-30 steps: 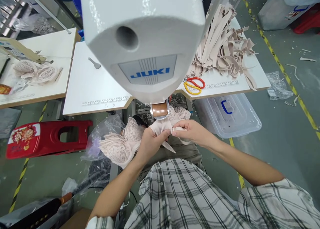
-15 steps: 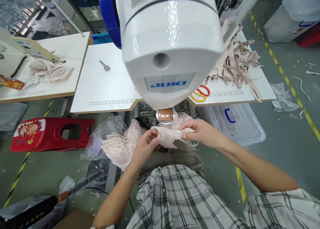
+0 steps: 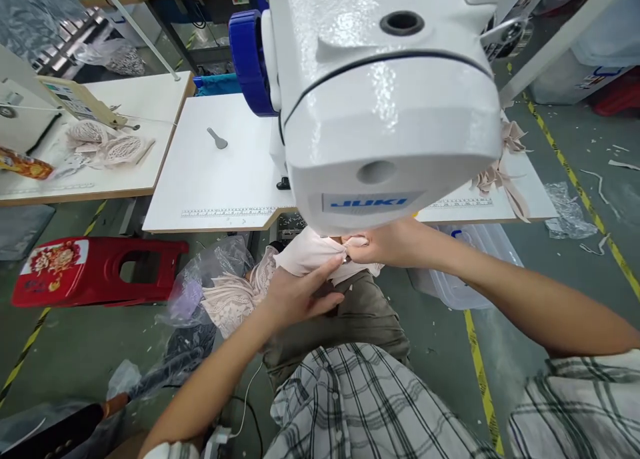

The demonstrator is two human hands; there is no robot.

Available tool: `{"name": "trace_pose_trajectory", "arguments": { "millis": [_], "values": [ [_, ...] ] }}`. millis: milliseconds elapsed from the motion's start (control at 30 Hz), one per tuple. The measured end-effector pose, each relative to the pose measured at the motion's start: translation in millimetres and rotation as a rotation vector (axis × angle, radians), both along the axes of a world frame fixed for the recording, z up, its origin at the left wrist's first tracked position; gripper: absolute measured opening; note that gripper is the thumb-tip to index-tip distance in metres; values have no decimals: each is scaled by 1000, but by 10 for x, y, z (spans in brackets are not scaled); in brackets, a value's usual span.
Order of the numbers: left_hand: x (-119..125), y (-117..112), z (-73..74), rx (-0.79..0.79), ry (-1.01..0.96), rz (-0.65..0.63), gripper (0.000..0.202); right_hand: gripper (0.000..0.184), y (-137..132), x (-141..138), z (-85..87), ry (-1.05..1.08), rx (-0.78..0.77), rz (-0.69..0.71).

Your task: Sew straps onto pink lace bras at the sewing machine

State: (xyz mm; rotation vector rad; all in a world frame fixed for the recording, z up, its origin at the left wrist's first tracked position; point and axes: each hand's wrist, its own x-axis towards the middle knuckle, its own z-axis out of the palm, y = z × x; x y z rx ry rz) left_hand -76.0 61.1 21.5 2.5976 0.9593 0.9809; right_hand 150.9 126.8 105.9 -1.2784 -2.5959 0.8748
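A pale pink bra piece (image 3: 309, 251) of smooth cloth lies below the head of the white JUKI sewing machine (image 3: 395, 132); the needle area is hidden behind that head. With its fingertips, my right hand (image 3: 387, 243) pinches the cloth's right end close under the machine. My left hand (image 3: 295, 295) rests at the cloth's near edge, fingers stretched toward the right fingertips and thumb apart. To the left, joined lace bra cups (image 3: 231, 300) hang beside my lap.
Beige fabric strips (image 3: 503, 172) lie on the right of the white table (image 3: 215, 172). A small grey tool (image 3: 217, 139) sits on its left part. Below stand a clear plastic box (image 3: 480, 272) and a red stool (image 3: 100, 272). A plastic bag (image 3: 205, 279) hangs left of my legs.
Both hands have moved forward with the cloth, closer under the machine head. My left fingers have gone from a pinch to stretched out. The view has shifted, and the machine head now hides the scissors almost completely.
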Motion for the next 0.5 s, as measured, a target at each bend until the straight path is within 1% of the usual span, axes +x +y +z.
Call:
{"name": "trace_pose_trajectory", "arguments": {
  "millis": [67,133,200,267,333,400,500],
  "values": [
    [-38,147,-41,140,159,-52,49,17,2,-7,-29,-17,11,7],
    [-55,255,-77,211,211,-97,47,19,-5,-16,-24,-43,0,-5],
    [-57,320,-86,230,204,-129,48,23,-12,-24,10,-69,-32,-21],
    [-46,341,-65,214,176,-139,52,24,-22,-18,46,-83,-70,-21],
    [-23,324,-27,174,155,-138,56,20,-46,11,47,-54,-64,-25],
    [9,284,16,126,147,-114,56,11,-90,63,-15,42,28,-40],
    [62,218,71,53,146,-50,51,20,-177,151,-203,211,222,-89]
  ]
}}
